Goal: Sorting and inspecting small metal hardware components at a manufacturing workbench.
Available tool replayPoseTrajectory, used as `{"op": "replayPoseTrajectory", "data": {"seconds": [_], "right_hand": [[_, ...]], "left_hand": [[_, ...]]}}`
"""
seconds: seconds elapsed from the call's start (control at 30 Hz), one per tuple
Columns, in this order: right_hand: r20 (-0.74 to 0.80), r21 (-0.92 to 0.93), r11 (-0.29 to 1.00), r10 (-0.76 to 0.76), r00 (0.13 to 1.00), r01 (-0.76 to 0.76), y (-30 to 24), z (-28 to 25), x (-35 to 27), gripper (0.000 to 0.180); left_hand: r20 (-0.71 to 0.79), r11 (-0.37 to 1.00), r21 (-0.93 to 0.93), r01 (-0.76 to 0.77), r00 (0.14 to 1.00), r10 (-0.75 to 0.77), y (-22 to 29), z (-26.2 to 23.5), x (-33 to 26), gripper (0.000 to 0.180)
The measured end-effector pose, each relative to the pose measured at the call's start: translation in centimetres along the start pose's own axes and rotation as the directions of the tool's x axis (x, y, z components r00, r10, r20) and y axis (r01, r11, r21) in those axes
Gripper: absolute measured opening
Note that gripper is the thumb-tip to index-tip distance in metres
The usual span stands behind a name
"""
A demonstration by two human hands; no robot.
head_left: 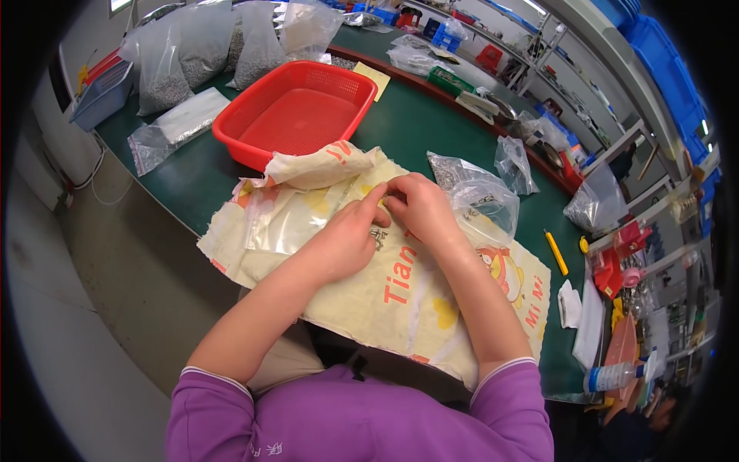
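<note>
My left hand (348, 240) and my right hand (423, 206) meet over a pale yellow printed cloth (358, 308) spread at the table's near edge. Both have their fingers pinched together, fingertips almost touching. Whatever is between them is too small or too hidden to name. Under my left hand lies a little heap of small silvery metal parts (379, 239), partly covered by the fingers. A flat clear plastic bag (286, 229) rests on the cloth left of that hand. Just right of my right hand sits an opened clear bag (486, 202) with metal pieces inside.
A red plastic basket (232, 145) stands on the green table (419, 115) beyond the cloth. Several filled clear bags (206, 58) line the far left. To the right lie a yellow cutter knife (555, 252), a white folded cloth (570, 304) and a water bottle (612, 377).
</note>
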State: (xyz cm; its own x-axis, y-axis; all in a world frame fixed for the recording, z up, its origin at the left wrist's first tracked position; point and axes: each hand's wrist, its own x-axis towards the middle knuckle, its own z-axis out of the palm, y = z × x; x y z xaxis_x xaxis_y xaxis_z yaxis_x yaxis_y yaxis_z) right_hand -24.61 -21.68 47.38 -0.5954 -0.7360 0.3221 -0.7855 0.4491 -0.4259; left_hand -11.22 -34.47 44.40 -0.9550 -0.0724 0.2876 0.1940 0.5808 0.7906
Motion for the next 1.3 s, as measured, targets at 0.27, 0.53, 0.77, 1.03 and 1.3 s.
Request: {"op": "replayPoseTrajectory", "data": {"seconds": [0.27, 0.53, 0.77, 1.03, 1.3], "right_hand": [[0.026, -0.094, 0.995, -0.037, 0.999, 0.039, 0.3, -0.1, 0.4, 0.012], [0.115, -0.168, 0.985, -0.019, 0.993, 0.038, -0.7, -1.3, 0.0, 0.013], [0.364, 0.086, 0.97, 0.183, 0.913, -0.228, -2.0, -3.6, 0.4, 0.017], [0.146, -0.033, 0.994, -0.1, 0.984, 0.106, 0.5, -0.4, 2.2, 0.019], [0.124, -0.078, 0.996, -0.022, 0.992, 0.032, 0.9, -0.9, 1.6, 0.014]], "left_hand": [[-0.016, 0.999, -0.035, 0.007, 1.0, -0.007, -0.2, 0.0, -0.2, 0.075], [-0.087, 0.999, -0.051, 0.003, 0.996, -0.008, -0.5, 0.3, -0.1, 0.076], [-0.091, 1.0, 0.006, 0.005, 0.996, -0.005, -0.5, 0.1, -0.1, 0.076], [0.006, 0.995, -0.066, 0.079, 0.997, -0.078, 0.3, -0.4, 0.1, 0.074], [-0.046, 1.0, -0.017, 0.014, 0.999, -0.015, -0.5, 0.1, 0.0, 0.075]]}}
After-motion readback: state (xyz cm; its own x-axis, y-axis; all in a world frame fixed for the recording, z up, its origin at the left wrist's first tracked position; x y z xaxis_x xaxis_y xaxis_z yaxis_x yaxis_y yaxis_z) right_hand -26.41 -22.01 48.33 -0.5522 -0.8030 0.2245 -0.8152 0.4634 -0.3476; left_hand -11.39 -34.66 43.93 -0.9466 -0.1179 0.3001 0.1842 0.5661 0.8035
